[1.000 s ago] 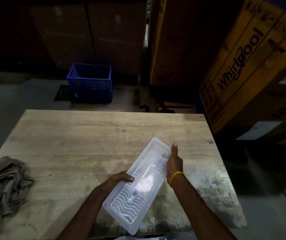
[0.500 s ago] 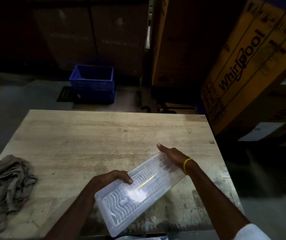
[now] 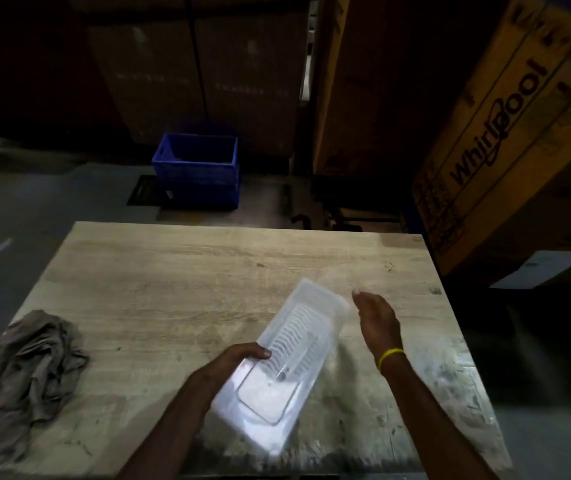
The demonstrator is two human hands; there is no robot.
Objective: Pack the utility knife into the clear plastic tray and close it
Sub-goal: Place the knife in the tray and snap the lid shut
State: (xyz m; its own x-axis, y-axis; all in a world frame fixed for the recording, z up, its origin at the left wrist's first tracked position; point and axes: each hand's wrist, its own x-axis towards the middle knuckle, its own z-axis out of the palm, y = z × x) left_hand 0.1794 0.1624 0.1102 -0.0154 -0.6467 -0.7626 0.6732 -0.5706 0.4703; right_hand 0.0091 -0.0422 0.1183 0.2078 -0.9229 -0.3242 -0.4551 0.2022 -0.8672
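Observation:
A long clear plastic tray (image 3: 291,362) with a ribbed face is held over the near right part of the wooden table (image 3: 180,278), its far end pointing away to the right. My left hand (image 3: 239,358) grips its left long edge. My right hand (image 3: 377,320) hovers just right of the tray's far end, fingers apart, not touching it. A thin dark, knife-like shape (image 3: 294,363) shows through the plastic; I cannot tell more about it.
A crumpled grey rag (image 3: 24,368) lies at the table's left edge. Beyond the table a blue crate (image 3: 196,168) stands on the floor. Tall cardboard boxes (image 3: 505,133) lean close on the right.
The tray has swung from lying across to pointing away again. My right hand has come off its far end and now hovers beside it. My left hand keeps its grip.

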